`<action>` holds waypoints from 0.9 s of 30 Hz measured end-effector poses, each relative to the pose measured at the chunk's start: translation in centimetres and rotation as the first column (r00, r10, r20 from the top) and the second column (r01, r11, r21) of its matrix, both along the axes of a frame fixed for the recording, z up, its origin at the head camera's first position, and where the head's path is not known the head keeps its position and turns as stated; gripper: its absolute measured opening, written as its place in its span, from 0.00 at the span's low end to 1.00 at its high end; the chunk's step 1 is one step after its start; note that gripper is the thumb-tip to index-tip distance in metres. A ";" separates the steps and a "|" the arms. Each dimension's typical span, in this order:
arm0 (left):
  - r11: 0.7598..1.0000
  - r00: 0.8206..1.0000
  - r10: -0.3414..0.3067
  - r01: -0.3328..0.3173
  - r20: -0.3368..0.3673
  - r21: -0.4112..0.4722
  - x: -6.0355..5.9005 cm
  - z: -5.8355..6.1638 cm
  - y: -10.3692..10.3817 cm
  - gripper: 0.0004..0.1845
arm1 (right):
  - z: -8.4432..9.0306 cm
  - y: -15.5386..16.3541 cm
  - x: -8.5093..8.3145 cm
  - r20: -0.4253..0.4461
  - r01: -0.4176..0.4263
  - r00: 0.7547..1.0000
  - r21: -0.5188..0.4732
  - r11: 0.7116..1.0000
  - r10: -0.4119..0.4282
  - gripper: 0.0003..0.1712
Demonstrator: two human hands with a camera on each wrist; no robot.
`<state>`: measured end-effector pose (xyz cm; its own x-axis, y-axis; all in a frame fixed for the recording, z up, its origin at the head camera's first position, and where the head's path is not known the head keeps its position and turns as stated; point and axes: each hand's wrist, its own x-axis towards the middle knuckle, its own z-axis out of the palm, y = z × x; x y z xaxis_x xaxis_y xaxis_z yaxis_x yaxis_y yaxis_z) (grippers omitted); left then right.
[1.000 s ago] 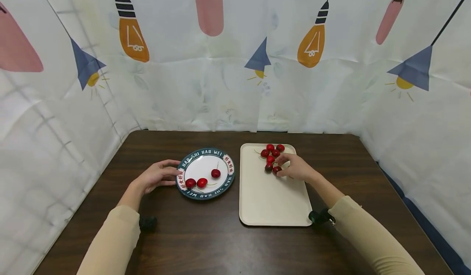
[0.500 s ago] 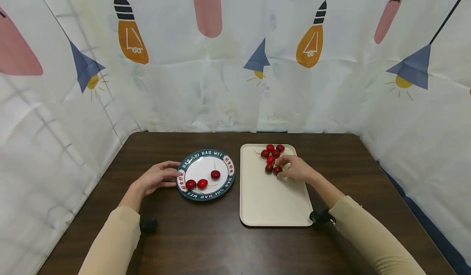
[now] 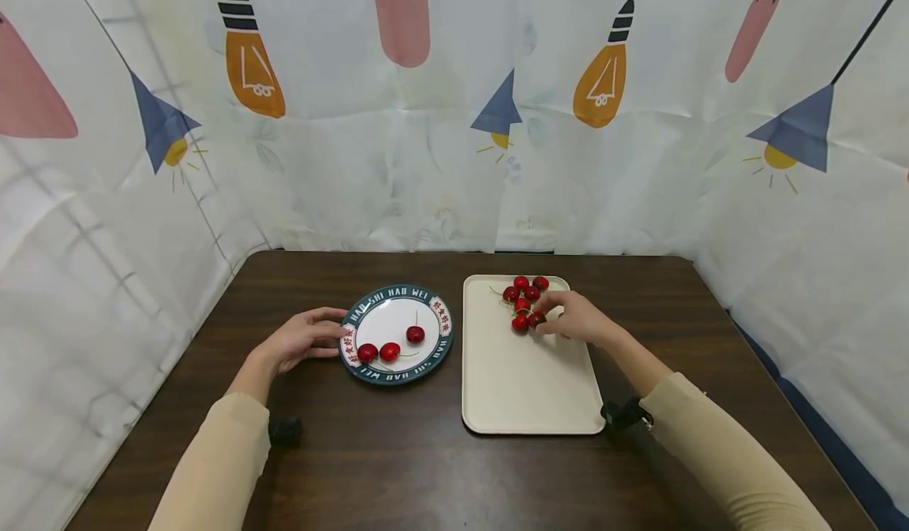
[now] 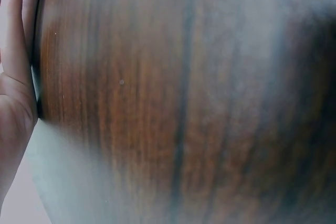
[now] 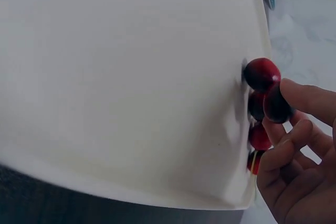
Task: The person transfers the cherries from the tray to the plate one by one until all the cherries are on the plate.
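Right hand pinching a cherry on the tray, left hand steadying the plate.

Head view: right hand (image 3: 578, 319) at the tray's (image 3: 529, 389) far end, in the cluster of cherries (image 3: 521, 294); fingertips close on one cherry (image 3: 537, 319) at the cluster's near side. Right wrist view shows that grip better: finger (image 5: 310, 98) and thumb pinch the dark cherry (image 5: 274, 104), with others stacked just beside it along the tray (image 5: 121, 82) edge. Left hand (image 3: 301, 340) lies relaxed, fingers loosely bent against the plate's (image 3: 398, 373) left rim, holding nothing. Plate carries three cherries (image 3: 389, 351), left of the tray, mid-table (image 3: 426, 476). Left wrist view is blurred: only the hand's (image 4: 13, 93) edge and wood grain (image 4: 184, 103) show, no plate.
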<state>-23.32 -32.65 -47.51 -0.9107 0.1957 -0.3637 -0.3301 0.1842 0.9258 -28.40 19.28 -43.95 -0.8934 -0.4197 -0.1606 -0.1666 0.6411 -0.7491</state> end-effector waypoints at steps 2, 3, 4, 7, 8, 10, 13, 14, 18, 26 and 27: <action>1.000 1.000 -0.002 0.002 0.000 0.002 0.0 0.0 0.0 0.35 | 0.3 -0.1 0.0 -0.010 -0.004 1.000 0.001 1.000 0.004 0.17; 1.000 1.000 -0.004 0.004 0.000 0.003 -0.1 0.0 -0.1 0.35 | 0.5 -0.1 0.0 -0.015 -0.007 1.000 0.002 1.000 0.007 0.17; 1.000 1.000 -0.005 0.005 0.000 0.004 -0.1 0.0 -0.1 0.35 | 0.7 -0.2 0.0 -0.017 -0.006 1.000 0.002 1.000 0.006 0.17; 1.000 1.000 -0.005 0.005 -0.001 0.004 0.0 -0.1 -0.1 0.34 | 1.0 -0.5 -0.2 -0.020 -0.008 1.000 -0.004 1.000 0.008 0.18; 1.000 1.000 -0.008 0.008 -0.002 0.004 0.0 -0.1 -0.1 0.34 | 1.2 -0.6 -0.2 -0.020 -0.009 1.000 -0.008 1.000 0.009 0.18; 1.000 1.000 -0.006 0.006 -0.002 0.007 0.0 -0.1 -0.2 0.35 | 1.3 -0.8 -0.3 -0.022 -0.016 1.000 -0.017 1.000 0.015 0.18; 1.000 1.000 -0.013 0.013 -0.005 0.013 0.0 -0.2 -0.1 0.35 | 1.6 -1.3 -0.2 -0.035 -0.037 0.999 -0.032 0.999 0.036 0.18; 1.000 1.000 -0.014 0.014 -0.006 0.014 0.0 -0.2 0.0 0.35 | 1.7 -1.5 -0.2 -0.042 -0.045 0.998 -0.038 0.998 0.043 0.18; 1.000 1.000 -0.024 0.025 -0.015 0.015 -0.1 -0.2 0.2 0.35 | 2.1 -2.3 -0.2 -0.062 -0.067 0.996 -0.055 0.996 0.063 0.18; 1.000 0.999 -0.028 0.028 -0.025 0.005 -0.1 -0.2 0.0 0.36 | 2.2 -4.8 -0.2 -0.047 -0.078 0.996 -0.077 0.994 0.074 0.18; 1.000 0.999 -0.029 0.029 -0.026 0.005 0.0 -0.2 0.0 0.36 | 2.2 -5.1 -0.2 -0.050 -0.083 0.996 -0.078 0.993 0.079 0.18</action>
